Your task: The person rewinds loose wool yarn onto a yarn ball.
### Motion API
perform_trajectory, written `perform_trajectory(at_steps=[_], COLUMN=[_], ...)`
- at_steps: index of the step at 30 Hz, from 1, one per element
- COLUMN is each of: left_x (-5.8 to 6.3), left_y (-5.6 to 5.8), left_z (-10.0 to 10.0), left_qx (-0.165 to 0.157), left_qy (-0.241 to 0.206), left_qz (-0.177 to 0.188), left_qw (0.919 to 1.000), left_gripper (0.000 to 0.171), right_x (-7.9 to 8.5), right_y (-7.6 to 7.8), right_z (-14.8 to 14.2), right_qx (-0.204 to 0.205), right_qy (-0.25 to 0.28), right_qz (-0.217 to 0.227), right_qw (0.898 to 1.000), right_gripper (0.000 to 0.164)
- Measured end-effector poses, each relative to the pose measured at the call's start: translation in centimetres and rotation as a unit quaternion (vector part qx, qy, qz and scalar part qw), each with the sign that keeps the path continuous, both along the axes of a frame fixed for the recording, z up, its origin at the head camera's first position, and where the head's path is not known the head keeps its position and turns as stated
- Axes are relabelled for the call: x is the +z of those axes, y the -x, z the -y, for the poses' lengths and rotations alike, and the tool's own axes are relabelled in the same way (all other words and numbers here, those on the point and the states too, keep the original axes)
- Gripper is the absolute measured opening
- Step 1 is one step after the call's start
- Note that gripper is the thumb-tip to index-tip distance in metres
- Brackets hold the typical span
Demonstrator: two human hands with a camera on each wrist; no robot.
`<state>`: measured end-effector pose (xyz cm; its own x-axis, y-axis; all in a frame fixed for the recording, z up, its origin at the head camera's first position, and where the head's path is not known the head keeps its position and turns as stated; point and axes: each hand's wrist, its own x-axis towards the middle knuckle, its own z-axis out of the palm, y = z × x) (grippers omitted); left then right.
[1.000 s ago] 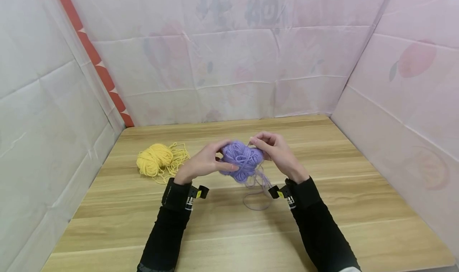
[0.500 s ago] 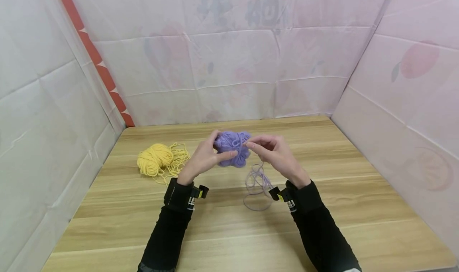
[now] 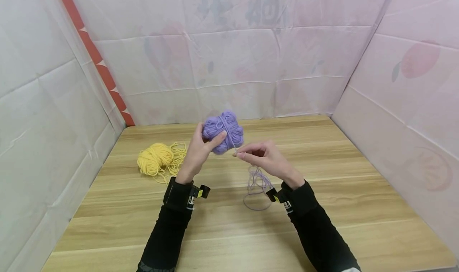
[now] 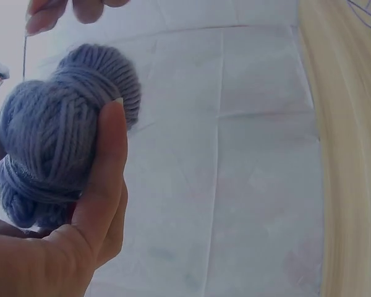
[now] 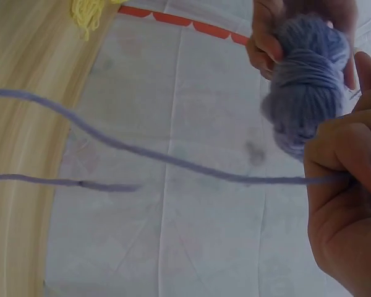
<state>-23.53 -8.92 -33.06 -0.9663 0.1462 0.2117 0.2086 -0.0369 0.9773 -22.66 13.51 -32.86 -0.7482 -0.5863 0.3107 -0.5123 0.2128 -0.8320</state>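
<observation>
Pale, creased sheeting (image 3: pixel 233 64) with faint pink prints fills the upper frame and both sides; a red scalloped strip (image 3: pixel 94 52) slants down its upper left. Wood-grained worktop (image 3: pixel 322 232) spans the lower frame. Two black sleeves (image 3: pixel 165 232) enter from the bottom edge. Left hand (image 3: pixel 195 155), centre: fingers spread wide around the purple yarn ball (image 3: pixel 227 125), thumb laid over its near face, remaining fingers at its left and behind. Right hand (image 3: pixel 267 158), right of centre: thumb and index closed together on a thin strand (image 4: pixel 24 59), fingertips below and to the right of the ball, apart from it. Ball is held above the far part of the worktop, just above frame centre; soft, matte plied yarn, lumpy and lobed, a band of wraps cinching its waist. Long axis: upper right to lower left in the left wrist view, near vertical in the right wrist view; in the head view, about as wide as tall, cinching wraps running from upper left to lower right. Yellow yarn ball (image 3: pixel 155 159), left of centre, rests on the worktop, rounded, loose loops spilling at its right. Loose purple yarn (image 3: pixel 259 186), thin and looped, lies below the right hand.
</observation>
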Motion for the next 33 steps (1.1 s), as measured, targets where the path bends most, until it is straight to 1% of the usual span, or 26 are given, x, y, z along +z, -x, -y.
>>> perform_trajectory(at_steps=[5,9,12,15,18,21,25,30,33], left_x=[0.2,0.3,0.4,0.5,0.7,0.8,0.8,0.7,0.5], left_y=[-0.1,-0.2,-0.4,-0.6,-0.6,-0.5,-0.6,-0.8,-0.9], left_z=[0.2,0.3,0.4,0.6,0.7,0.8,0.9,0.9,0.9], left_qx=[-0.008,-0.025,-0.049,-0.083,-0.118,-0.14,-0.169,-0.227,-0.246], left_qy=[-0.044,-0.066,-0.072,-0.067,-0.049,-0.014,0.034,0.089,0.128], left_qz=[0.004,-0.001,-0.01,-0.02,-0.026,-0.029,-0.029,-0.021,-0.028], left_qw=[0.999,0.9975,0.9962,0.994,0.9915,0.9897,0.9847,0.9696,0.9603], left_gripper=[0.056,0.056,0.056,0.052,0.05,0.053,0.06,0.061,0.061], right_x=[-0.5,-1.1,-1.6,-2.0,-2.3,-2.4,-2.4,-2.3,-2.2], right_y=[0.4,0.9,1.4,1.8,2.2,2.5,2.6,2.5,2.6], right_z=[0.2,0.3,0.3,0.2,0.0,-0.4,-1.0,-1.5,-1.5], right_qx=[0.005,0.001,0.0,-0.003,-0.01,-0.008,-0.007,-0.028,-0.041], right_qy=[-0.018,-0.027,-0.028,-0.022,-0.005,0.029,0.072,0.085,0.08], right_qz=[0.022,0.035,0.054,0.08,0.103,0.128,0.16,0.177,0.176], right_qw=[1.0,0.999,0.998,0.997,0.995,0.991,0.985,0.98,0.98], right_gripper=[0.02,0.019,0.019,0.02,0.018,0.015,0.021,0.023,0.021])
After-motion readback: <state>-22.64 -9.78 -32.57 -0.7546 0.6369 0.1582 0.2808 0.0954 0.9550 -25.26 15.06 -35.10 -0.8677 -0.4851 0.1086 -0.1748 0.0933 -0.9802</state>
